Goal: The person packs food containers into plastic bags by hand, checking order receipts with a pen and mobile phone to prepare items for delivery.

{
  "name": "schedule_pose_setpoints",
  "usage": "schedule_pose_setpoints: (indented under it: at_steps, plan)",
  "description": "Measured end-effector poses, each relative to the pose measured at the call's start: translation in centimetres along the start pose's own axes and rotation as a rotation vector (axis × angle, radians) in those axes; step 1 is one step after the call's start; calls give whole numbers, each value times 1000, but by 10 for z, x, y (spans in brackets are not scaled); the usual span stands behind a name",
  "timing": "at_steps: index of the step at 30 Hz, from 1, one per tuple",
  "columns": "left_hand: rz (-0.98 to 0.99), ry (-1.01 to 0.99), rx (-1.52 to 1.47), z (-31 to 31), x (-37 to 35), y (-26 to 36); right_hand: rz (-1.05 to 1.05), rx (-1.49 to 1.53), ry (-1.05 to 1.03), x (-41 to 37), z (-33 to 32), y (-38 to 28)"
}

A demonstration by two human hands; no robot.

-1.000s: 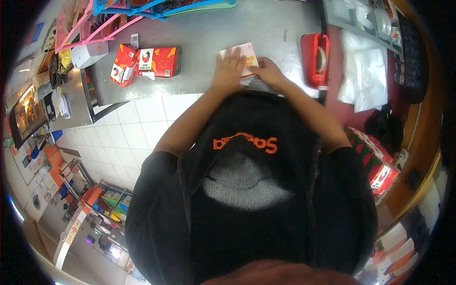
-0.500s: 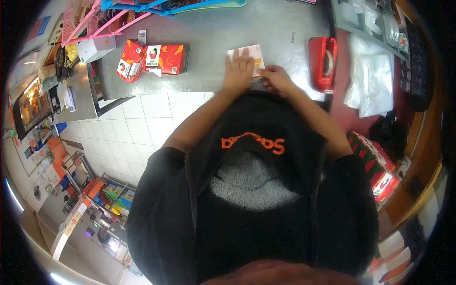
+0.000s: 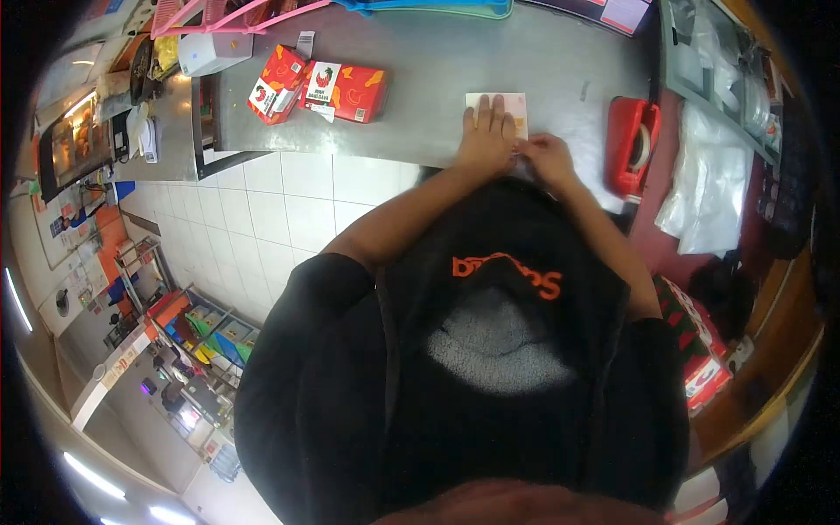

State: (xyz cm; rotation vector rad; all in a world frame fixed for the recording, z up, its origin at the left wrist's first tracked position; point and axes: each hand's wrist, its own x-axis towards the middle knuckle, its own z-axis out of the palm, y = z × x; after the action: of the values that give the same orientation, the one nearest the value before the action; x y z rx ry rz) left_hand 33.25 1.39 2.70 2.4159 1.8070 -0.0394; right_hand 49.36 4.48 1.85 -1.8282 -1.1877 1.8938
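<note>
A small pale piece of paper with pink and orange print (image 3: 521, 108) lies on the metal counter (image 3: 420, 96), close to its front edge. My left hand (image 3: 486, 140) rests on it palm down, fingers stretched out and covering much of its left side. At the paper's lower right edge is my right hand (image 3: 549, 161), its thumb and forefinger pinched together next to my left hand. The lower part of the paper is hidden by my hands.
Two red printed food boxes (image 3: 346, 93) (image 3: 278, 86) stand left on the counter. A red tape dispenser (image 3: 632, 147) sits to the right, with clear plastic bags (image 3: 704, 179) beyond it. Pink and blue plastic racks (image 3: 219, 17) line the back, and a grey organizer (image 3: 722, 74) stands at the far right.
The whole view has shifted, so the counter and hands appear farther right. My left hand stays flat on the paper; my right fingers are now nearer to my left hand.
</note>
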Motion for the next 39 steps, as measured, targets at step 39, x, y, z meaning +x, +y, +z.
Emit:
schedule_pose_setpoints:
  at_steps: [39]
  plan:
    - [-3, 128, -53, 20, -2, -1, 40, 38, -238, 16, -7, -5]
